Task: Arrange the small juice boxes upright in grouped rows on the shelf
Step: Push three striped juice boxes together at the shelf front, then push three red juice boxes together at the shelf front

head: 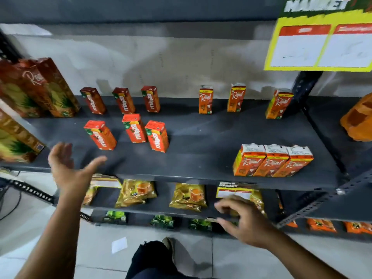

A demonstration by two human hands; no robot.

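On the dark shelf (201, 150), several small red Maaza juice boxes stand upright in two rows: a back row (123, 100) and a front row (134, 128). To the right, three orange Real boxes stand apart along the back (205, 101), and three more stand pressed side by side near the front edge (271, 161). My left hand (68, 168) is open, palm up, at the shelf's front left edge, just below the front Maaza row and touching nothing. My right hand (243, 220) hangs below the shelf with fingers loosely curled and holds nothing.
Tall Real juice cartons (40, 89) stand at the shelf's far left. A yellow price sign (322, 41) hangs top right. An orange packet (358, 119) lies on the neighbouring shelf. Lower shelves hold yellow pouches (136, 192) and green packets (163, 221). A slotted metal upright (314, 204) crosses at right.
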